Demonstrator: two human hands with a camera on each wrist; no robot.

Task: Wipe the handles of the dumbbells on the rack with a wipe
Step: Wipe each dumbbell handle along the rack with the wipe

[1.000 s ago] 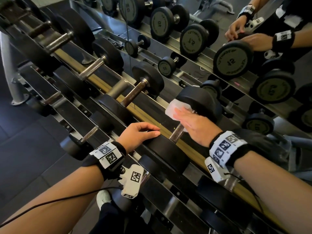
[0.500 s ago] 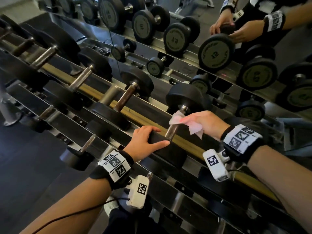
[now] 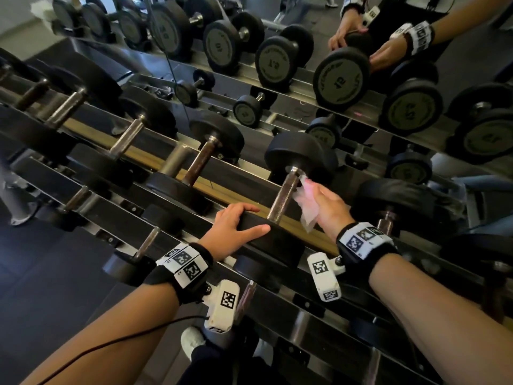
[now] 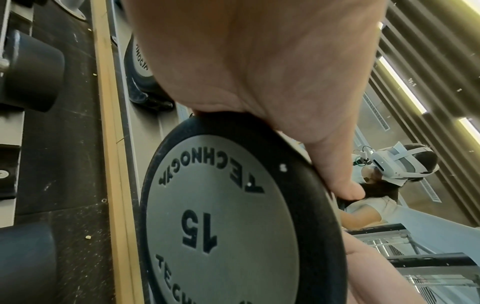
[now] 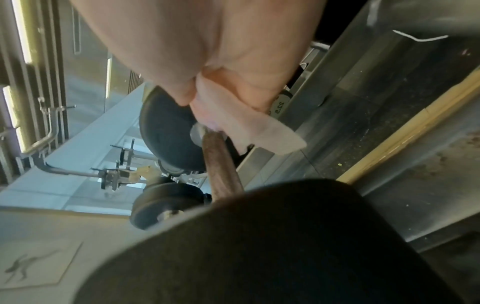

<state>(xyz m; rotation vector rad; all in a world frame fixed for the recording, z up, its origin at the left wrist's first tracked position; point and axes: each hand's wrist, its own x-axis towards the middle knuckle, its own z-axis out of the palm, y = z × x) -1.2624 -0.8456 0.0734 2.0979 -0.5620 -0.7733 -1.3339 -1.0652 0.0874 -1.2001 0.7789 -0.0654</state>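
Note:
A black dumbbell lies across the top tier of the rack (image 3: 172, 262), its rusty brown handle (image 3: 283, 195) running away from me. My left hand (image 3: 236, 225) grips the near head (image 3: 277, 243), fingers over the top and thumb along its side. In the left wrist view that head shows a grey plate marked 15 (image 4: 228, 216) under my thumb (image 4: 335, 164). My right hand (image 3: 330, 207) pinches a crumpled white wipe (image 3: 306, 207) against the right side of the handle, near the far head (image 3: 297, 151). The right wrist view shows the wipe (image 5: 254, 127) at the handle's (image 5: 221, 164) far end.
More dumbbells lie side by side on the rack, two handles to the left (image 3: 200, 162) (image 3: 126, 137) and one to the right (image 3: 388, 218). Smaller dumbbells (image 3: 144, 243) sit on the lower tier. A mirror (image 3: 338, 79) behind reflects the rack and my hands.
My right hand, which covered the handle from above with the wipe, has slid off to the handle's right side. The left hand has stayed on the near head.

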